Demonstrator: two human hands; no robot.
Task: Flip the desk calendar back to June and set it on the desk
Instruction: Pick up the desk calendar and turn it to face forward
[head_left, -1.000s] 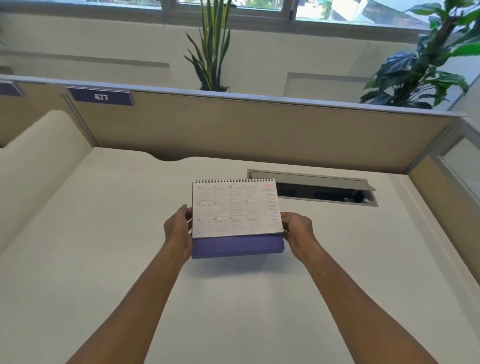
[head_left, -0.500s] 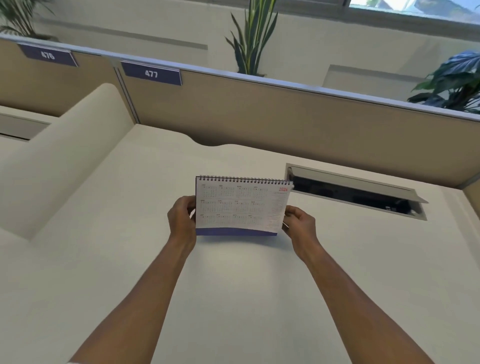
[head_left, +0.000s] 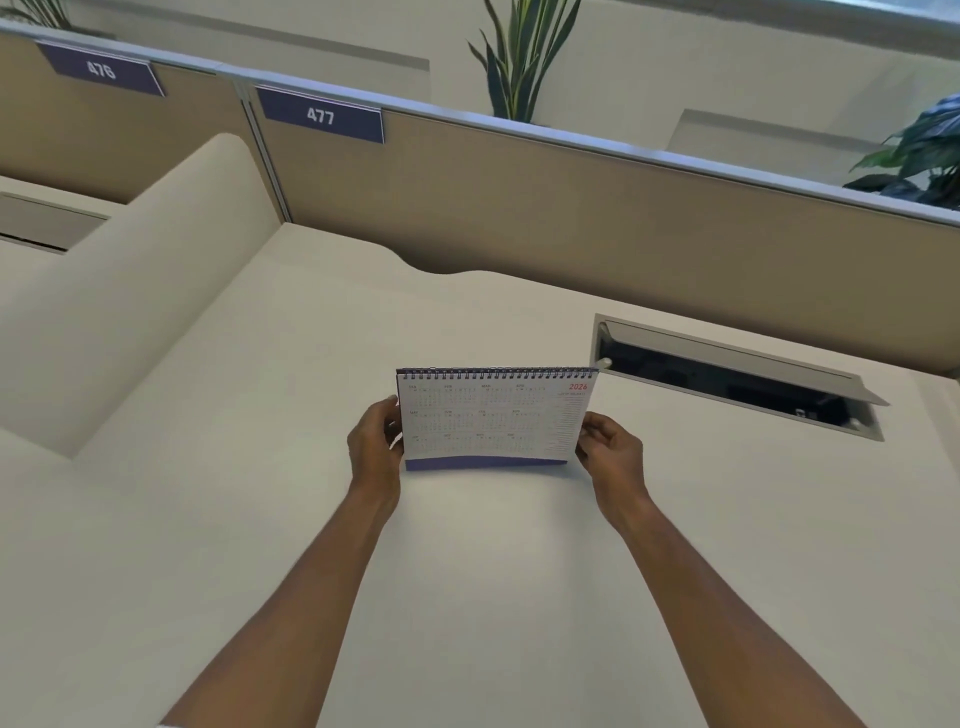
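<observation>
A spiral-bound desk calendar (head_left: 493, 418) with a purple base stands upright at the middle of the white desk (head_left: 467, 597). The page facing me is a whole-year overview with "2026" in red at its top right. My left hand (head_left: 375, 447) grips the calendar's left edge and my right hand (head_left: 610, 451) grips its right edge. The purple bottom edge sits at or just above the desk surface; I cannot tell whether it touches.
An open cable hatch (head_left: 737, 379) is sunk into the desk right behind the calendar's right side. A tan partition (head_left: 571, 208) with a "477" label (head_left: 321, 115) closes the back. A cream divider (head_left: 130, 280) rises at the left. Plants (head_left: 519, 57) stand beyond the partition.
Both hands have lowered the calendar toward the desk and tipped it more upright, so less of the purple base shows. My view has swung to the left and down.
</observation>
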